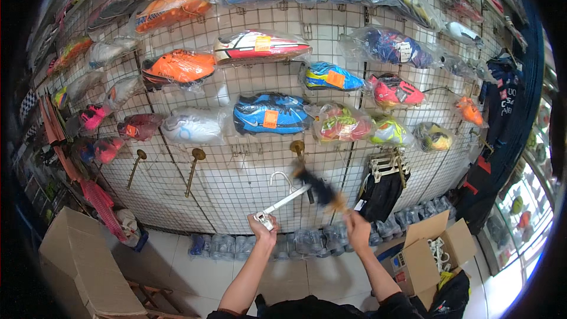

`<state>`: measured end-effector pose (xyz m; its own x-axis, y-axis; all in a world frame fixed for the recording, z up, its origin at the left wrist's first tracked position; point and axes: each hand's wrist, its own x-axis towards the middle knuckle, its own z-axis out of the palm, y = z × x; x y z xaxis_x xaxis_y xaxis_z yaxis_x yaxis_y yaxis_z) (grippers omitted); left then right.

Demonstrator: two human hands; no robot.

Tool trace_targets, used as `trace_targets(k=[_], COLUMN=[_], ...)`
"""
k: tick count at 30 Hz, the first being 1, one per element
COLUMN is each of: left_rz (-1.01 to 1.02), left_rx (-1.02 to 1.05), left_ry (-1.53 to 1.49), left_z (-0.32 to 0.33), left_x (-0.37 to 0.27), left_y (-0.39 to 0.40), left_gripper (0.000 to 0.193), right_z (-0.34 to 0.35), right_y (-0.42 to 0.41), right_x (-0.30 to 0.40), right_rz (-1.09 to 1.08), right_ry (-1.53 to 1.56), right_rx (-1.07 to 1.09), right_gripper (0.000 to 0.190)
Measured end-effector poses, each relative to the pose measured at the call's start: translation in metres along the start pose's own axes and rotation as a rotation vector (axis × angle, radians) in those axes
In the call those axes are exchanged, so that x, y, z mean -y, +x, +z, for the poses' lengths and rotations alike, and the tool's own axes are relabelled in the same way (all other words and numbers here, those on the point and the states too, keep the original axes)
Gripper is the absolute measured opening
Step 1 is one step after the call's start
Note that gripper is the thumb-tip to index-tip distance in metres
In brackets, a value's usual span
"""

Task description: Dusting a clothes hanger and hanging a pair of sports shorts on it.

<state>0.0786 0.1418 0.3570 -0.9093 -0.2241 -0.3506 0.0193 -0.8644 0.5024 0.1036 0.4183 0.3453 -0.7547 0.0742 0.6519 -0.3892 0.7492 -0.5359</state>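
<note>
My left hand (264, 229) grips one clip end of a white plastic clip hanger (285, 199), whose hook points up towards the wire grid wall. At the right, my right hand (357, 229) pinches a dark cloth item with tan or orange ends (323, 191), blurred by motion. The cloth's upper part lies close to the far end of the hanger; whether they touch, I cannot tell. Just above is a brass-coloured display arm (297, 147) on the grid. Black garments (383, 188) hang from white clip hangers (384, 165) on another arm to the right.
Plastic-wrapped sports shoes (271, 114) cover the upper grid wall (248, 159). Wrapped items (310, 240) line its foot. An open carton (416, 263) with white hangers stands at lower right, beside dark clothing (452, 294). A large cardboard box (84, 270) stands at lower left.
</note>
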Motion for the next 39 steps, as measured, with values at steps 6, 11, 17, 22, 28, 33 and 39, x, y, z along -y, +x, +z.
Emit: trace_targets(k=[6, 11, 17, 22, 28, 33, 39], left_rz=[-0.023, -0.178, -0.163, 0.242, -0.306, -0.084, -0.087], left_rx=[0.131, 0.2, 0.165, 0.09, 0.503, 0.459, 0.337], left_ry=[0.19, 0.268, 0.44, 1.193, 0.677, 0.497, 0.386], left_z=[0.009, 0.004, -0.008, -0.039, 0.044, 0.023, -0.038], left_x=[-0.001, 0.0, 0.011, 0.067, 0.054, 0.059, 0.048], left_y=[-0.007, 0.011, 0.027, 0.052, -0.036, -0.028, 0.026], left_gripper=[0.042, 0.046, 0.049, 0.035, 0.032, 0.03, 0.035], right_z=[-0.022, -0.023, -0.03, 0.007, 0.03, 0.034, 0.019], right_y=[0.034, 0.044, 0.051, 0.047, 0.02, 0.009, -0.016], right_x=[-0.013, -0.001, 0.035, 0.03, 0.087, 0.068, 0.067], right_rz=[0.166, 0.535, 0.717, 0.401, 0.221, -0.119, 0.279], right_ry=[0.082, 0.682, 0.929, 0.582, 0.263, 0.493, 0.446], right_rx=[-0.182, 0.351, 0.356, 0.114, 0.141, 0.386, 0.399], right_gripper=[0.023, 0.027, 0.02, 0.022, 0.03, 0.03, 0.028])
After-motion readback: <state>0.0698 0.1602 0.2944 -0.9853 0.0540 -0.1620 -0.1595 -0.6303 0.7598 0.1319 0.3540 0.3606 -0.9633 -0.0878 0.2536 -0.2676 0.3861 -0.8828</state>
